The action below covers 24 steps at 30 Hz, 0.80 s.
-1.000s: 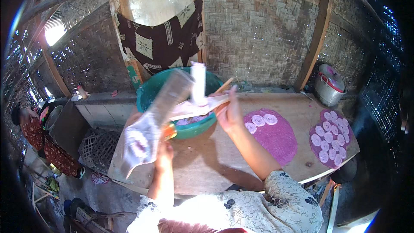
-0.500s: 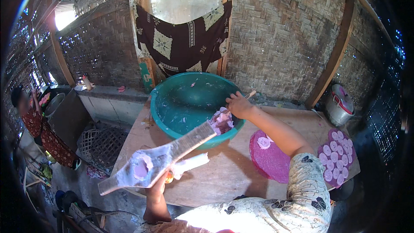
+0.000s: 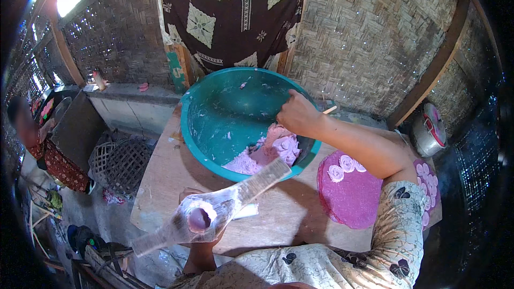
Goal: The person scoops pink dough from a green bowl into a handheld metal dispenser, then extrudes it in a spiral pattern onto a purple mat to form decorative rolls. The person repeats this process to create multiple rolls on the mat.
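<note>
My left hand is closed around a wooden press, a long flat bar with a round hole in its wide middle. Lilac dough rings the hole, and a pale tube shows beneath the bar. Over the right side of a big green basin, my right hand is closed on a wooden stick, whose pale end pokes out behind the fist. Its other end is hidden near the lilac dough heaped in the basin's near right part. The press's upper end overlaps the basin's near rim in view.
On the wooden table, right of the basin, lies a round pink mat with several lilac swirls. Another mat of swirls is farther right, near a lidded metal pot. Woven baskets and another person are at left.
My right fist has moved up a little from the dough, which shows more. The press has swung rightward and lower in view; its hole looks hollower. More swirls show on the near mat.
</note>
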{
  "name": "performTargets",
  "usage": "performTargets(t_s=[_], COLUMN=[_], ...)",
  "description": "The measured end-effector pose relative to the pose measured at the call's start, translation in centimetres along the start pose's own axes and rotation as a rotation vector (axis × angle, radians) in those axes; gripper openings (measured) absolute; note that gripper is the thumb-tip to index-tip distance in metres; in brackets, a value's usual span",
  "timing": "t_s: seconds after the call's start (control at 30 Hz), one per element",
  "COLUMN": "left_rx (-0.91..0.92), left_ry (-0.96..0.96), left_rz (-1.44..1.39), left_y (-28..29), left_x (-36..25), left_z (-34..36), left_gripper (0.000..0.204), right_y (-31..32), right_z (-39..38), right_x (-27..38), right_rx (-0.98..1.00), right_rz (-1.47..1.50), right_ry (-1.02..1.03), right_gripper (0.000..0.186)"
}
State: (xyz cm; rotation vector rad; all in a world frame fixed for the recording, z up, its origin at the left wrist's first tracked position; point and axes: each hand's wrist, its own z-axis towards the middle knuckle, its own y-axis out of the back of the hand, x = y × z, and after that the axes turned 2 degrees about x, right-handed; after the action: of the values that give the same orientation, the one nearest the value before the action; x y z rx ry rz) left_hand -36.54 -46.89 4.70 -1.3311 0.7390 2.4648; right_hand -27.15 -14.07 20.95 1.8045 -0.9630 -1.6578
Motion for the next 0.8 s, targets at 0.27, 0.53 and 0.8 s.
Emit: performTargets(t_s=[0.27,0.53,0.8], left_rx=[-0.333,-0.261,-0.087], left_ry=[-0.189,-0.073,0.035], left_rz=[0.054,0.013,0.205], left_y=[1.3,2.3,1.8], left_x=[2.8,-1.7,0.3], left_z=[2.6,4.0,1.9], left_gripper=[0.028,0.033,0.041], right_y=[-3.7,-5.1,-3.5], right_z=[1.6,1.0,-4.1], right_x=[3.8,3.5,1.9], right_rx=[0.066,0.221,0.263], right_rz=[0.225,0.47,0.755], right_ry=[-0.031,-0.15,-0.275], right_gripper=[0.01,0.019,0.033])
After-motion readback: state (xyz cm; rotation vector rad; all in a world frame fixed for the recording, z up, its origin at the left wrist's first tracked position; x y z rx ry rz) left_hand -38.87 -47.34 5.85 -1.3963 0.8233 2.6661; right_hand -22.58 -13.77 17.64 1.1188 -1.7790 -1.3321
